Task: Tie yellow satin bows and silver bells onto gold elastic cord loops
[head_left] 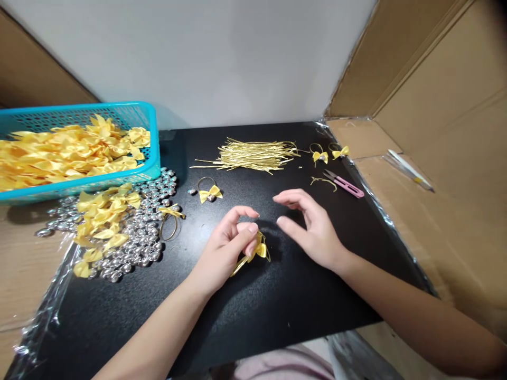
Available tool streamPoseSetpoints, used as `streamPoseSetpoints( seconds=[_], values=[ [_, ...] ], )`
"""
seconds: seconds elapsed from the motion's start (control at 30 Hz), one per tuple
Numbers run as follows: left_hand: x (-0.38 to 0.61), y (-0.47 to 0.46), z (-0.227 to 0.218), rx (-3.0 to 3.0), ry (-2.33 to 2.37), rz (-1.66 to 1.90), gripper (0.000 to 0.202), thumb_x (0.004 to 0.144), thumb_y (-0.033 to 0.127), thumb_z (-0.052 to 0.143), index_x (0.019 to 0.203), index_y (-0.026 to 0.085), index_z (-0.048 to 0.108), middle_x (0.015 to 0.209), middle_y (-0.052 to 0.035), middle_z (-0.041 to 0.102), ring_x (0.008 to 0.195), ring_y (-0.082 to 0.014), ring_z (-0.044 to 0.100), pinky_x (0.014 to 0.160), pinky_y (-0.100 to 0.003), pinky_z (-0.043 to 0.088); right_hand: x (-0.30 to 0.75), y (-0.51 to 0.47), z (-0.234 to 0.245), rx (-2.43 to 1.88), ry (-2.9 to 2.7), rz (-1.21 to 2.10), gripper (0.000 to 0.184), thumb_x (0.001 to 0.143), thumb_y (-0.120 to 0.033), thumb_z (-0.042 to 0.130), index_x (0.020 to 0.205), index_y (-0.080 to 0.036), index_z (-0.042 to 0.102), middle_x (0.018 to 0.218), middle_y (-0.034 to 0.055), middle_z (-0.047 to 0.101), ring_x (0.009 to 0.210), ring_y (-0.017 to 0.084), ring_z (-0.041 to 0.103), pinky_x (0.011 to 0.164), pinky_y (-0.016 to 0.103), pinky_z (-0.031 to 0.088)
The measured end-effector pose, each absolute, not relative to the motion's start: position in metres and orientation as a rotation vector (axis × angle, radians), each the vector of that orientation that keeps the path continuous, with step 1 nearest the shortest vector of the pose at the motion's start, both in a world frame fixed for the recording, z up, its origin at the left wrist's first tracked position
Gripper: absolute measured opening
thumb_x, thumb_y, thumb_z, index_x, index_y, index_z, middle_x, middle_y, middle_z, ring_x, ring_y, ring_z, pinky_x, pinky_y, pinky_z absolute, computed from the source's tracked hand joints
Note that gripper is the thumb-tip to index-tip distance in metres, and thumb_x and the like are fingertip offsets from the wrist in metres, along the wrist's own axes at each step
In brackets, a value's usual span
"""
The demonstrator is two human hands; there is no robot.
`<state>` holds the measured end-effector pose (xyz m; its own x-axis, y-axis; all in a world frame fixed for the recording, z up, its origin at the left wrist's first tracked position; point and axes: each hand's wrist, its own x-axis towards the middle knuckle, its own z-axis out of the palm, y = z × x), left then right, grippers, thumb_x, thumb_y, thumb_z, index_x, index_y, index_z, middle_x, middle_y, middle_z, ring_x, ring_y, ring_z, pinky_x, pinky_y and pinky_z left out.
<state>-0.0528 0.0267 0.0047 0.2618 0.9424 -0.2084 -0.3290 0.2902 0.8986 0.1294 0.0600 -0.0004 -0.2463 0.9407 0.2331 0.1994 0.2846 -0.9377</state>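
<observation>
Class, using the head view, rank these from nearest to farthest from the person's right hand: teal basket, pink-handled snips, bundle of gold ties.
From the right hand:
1. Pink-handled snips: just beyond it, slightly to the right.
2. Bundle of gold ties: farther back, left of the snips.
3. Teal basket: far left.

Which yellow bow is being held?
The bow at the left hand's thumb and fingers. Others lie on the black table, among the silver beads or in the blue basket, with no hand on them.
</observation>
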Motion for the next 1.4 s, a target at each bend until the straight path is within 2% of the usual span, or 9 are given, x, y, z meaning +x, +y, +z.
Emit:
streamPoseSetpoints(
  seconds=[0.13, 0.3, 0.43, 0.57, 0.73, 0.87, 1.03, 1.13, 1.4],
  values=[
    [-0.052, 0.026, 0.005, 0.914, 0.890, 0.999, 0.026, 0.088, 0.036, 0.066, 0.101, 0.021, 0.050, 0.052, 0.0095, 0.049, 0.048, -0.0064, 0.038, 0.051, -0.017, 0.033, 0.121, 0.048, 0.005, -0.951, -1.852, 1.117, 0.021, 0.077, -0.019, 0.074, 0.096, -0.021, 0.065, 0.095, 0.0036, 0.070, 0.089, 0.018, 0.064, 0.083, 0.033, 0.050],
    [-0.052, 0.027, 0.007, 0.942, 0.912, 0.986, 0.028, 0.087, 0.039, 0.068, 0.100, 0.022, 0.050, 0.055, 0.0088, 0.051, 0.048, -0.0065, 0.040, 0.050, -0.017, 0.031, 0.119, 0.048, 0.003, -0.963, -1.824, 1.188, 0.011, 0.079, -0.013, 0.068, 0.086, -0.021, 0.066, 0.082, 0.0002, 0.071, 0.079, 0.016, 0.064, 0.078, 0.031, 0.050],
    [-0.053, 0.027, 0.006, 0.935, 0.926, 0.979, 0.028, 0.085, 0.039, 0.069, 0.097, 0.022, 0.050, 0.052, 0.0090, 0.051, 0.046, -0.0068, 0.040, 0.048, -0.017, 0.031, 0.124, 0.055, 0.002, -1.028, -1.929, 0.837, 0.016, 0.077, -0.008, 0.062, 0.084, -0.021, 0.065, 0.075, -0.0001, 0.068, 0.075, 0.017, 0.062, 0.073, 0.032, 0.047],
    [-0.055, 0.027, 0.004, 0.907, 0.947, 0.984, 0.026, 0.086, 0.038, 0.069, 0.095, 0.021, 0.052, 0.050, 0.0089, 0.052, 0.046, -0.0067, 0.040, 0.047, -0.018, 0.030, 0.130, 0.061, 0.000, -1.046, -2.029, 0.378, 0.019, 0.075, -0.005, 0.058, 0.084, -0.021, 0.063, 0.071, -0.0005, 0.066, 0.071, 0.017, 0.060, 0.077, 0.035, 0.043],
    [-0.055, 0.027, 0.004, 0.873, 0.980, 0.991, 0.026, 0.084, 0.036, 0.071, 0.093, 0.021, 0.053, 0.051, 0.0086, 0.051, 0.048, -0.0069, 0.041, 0.049, -0.018, 0.029, 0.135, 0.066, -0.001, -1.143, -2.036, 0.161, 0.019, 0.075, -0.006, 0.055, 0.082, -0.020, 0.064, 0.071, 0.0004, 0.065, 0.071, 0.018, 0.060, 0.080, 0.037, 0.040],
    [-0.055, 0.027, 0.005, 0.845, 0.989, 0.992, 0.025, 0.082, 0.036, 0.071, 0.091, 0.021, 0.054, 0.050, 0.0088, 0.048, 0.046, -0.0071, 0.038, 0.049, -0.019, 0.029, 0.137, 0.068, 0.001, -1.219, -2.007, 0.322, 0.015, 0.073, -0.007, 0.056, 0.072, -0.019, 0.065, 0.069, 0.0007, 0.064, 0.069, 0.017, 0.057, 0.076, 0.036, 0.039],
    [-0.054, 0.028, 0.007, 0.808, 1.013, 1.011, 0.022, 0.079, 0.031, 0.070, 0.086, 0.020, 0.053, 0.047, 0.0103, 0.042, 0.045, -0.0061, 0.032, 0.048, -0.018, 0.026, 0.140, 0.073, 0.009, -1.104, -1.858, 0.913, 0.014, 0.074, -0.009, 0.056, 0.067, -0.018, 0.064, 0.066, 0.0004, 0.061, 0.065, 0.014, 0.055, 0.065, 0.029, 0.041],
    [-0.054, 0.027, 0.009, 0.775, 1.023, 1.034, 0.019, 0.077, 0.026, 0.069, 0.085, 0.019, 0.052, 0.047, 0.0110, 0.039, 0.044, -0.0052, 0.029, 0.047, -0.017, 0.025, 0.143, 0.075, 0.011, -1.036, -1.760, 1.137, 0.012, 0.076, -0.013, 0.057, 0.068, -0.017, 0.065, 0.068, 0.0006, 0.063, 0.066, 0.014, 0.056, 0.064, 0.028, 0.041],
    [-0.067, 0.029, 0.011, 0.845, 0.996, 1.165, 0.015, 0.080, 0.024, 0.065, 0.082, 0.020, 0.050, 0.050, 0.0115, 0.034, 0.045, -0.0051, 0.024, 0.046, -0.017, 0.024, 0.147, 0.079, 0.009, -0.987, -1.735, 1.190, 0.015, 0.079, -0.018, 0.057, 0.067, -0.017, 0.067, 0.069, 0.0010, 0.066, 0.066, 0.014, 0.058, 0.066, 0.029, 0.042]
  ],
)
